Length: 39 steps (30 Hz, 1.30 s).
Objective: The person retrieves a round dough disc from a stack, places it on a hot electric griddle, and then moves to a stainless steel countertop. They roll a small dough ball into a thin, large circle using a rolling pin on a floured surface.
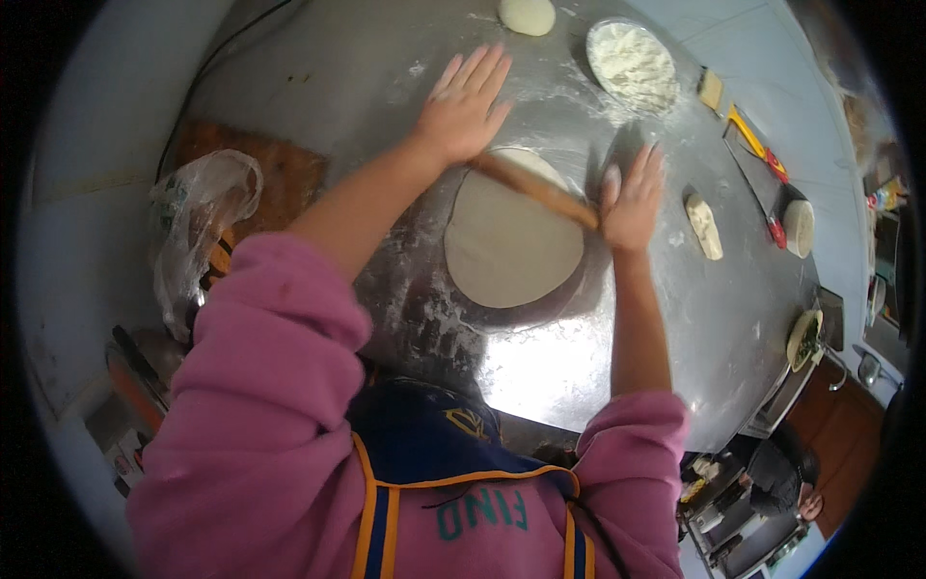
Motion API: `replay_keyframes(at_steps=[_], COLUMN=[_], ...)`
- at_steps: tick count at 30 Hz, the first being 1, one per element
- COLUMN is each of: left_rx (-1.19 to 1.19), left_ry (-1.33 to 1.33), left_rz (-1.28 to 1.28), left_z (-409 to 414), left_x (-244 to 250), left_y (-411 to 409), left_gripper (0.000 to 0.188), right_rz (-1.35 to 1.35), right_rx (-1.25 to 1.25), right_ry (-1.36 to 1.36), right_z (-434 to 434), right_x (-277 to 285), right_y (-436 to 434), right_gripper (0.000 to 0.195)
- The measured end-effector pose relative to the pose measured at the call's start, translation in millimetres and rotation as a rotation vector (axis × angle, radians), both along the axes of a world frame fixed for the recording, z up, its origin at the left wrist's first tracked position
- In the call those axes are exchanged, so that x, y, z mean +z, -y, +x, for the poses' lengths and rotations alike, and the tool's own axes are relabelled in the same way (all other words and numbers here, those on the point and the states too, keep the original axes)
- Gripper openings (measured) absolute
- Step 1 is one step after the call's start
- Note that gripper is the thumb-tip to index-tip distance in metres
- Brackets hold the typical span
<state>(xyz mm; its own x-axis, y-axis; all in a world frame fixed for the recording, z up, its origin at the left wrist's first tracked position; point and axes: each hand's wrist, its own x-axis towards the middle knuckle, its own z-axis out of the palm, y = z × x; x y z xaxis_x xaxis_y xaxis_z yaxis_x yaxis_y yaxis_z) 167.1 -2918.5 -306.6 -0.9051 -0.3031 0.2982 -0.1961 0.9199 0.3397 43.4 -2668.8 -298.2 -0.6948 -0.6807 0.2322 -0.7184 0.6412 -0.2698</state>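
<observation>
A wooden rolling pin (535, 189) lies slantwise across the upper part of a flat round sheet of dough (514, 250) on the floured steel worktop (405, 289). Against the pin's upper left end rests my left hand (463, 108), its fingers stretched out and pointing up. My right hand (631, 203) is at the other end, palm side against the pin, fingers extended and slightly blurred. Neither hand wraps its fingers around the pin. The dough sheet's top edge shows beyond the pin.
Beyond my hands are a dough ball (527, 16) and a bowl of flour (631, 65). To the right lie a dough piece (704, 226), a brush (710, 90), a yellow-handled tool (749, 134) and a white roll (799, 229). A plastic bag (210, 217) sits left. A person (781, 474) is at lower right.
</observation>
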Motion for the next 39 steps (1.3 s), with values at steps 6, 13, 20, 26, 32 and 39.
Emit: replay_keyframes(at_steps=[6, 13, 20, 26, 32, 39], left_rx=[-0.23, 0.005, -0.222, -0.023, -0.013, -0.175], left_ry=[0.467, 0.023, 0.331, 0.215, 0.034, 0.307], left_rz=[0.297, 0.052, 0.178, 0.064, 0.019, 0.036], left_z=[176, 15, 136, 97, -4, 158], left_x=[20, 2, 16, -4, 12, 6], left_y=[-85, 7, -63, -44, 11, -58], left_gripper=[0.069, 0.059, 0.067, 0.063, 0.056, 0.071], right_rz=[0.348, -0.003, 0.401, 0.262, -0.12, 0.366], right_rx=[0.263, 0.112, 0.126, 0.17, 0.009, 0.112], right_ry=[0.364, -0.118, 0.402, 0.049, -0.085, 0.378], right_z=[165, -12, 125, 62, -11, 134], right_x=[27, 11, 21, 12, -1, 30], right_y=[-128, 23, -85, -32, 19, -67], right_gripper=[0.093, 0.059, 0.076, 0.068, 0.061, 0.056])
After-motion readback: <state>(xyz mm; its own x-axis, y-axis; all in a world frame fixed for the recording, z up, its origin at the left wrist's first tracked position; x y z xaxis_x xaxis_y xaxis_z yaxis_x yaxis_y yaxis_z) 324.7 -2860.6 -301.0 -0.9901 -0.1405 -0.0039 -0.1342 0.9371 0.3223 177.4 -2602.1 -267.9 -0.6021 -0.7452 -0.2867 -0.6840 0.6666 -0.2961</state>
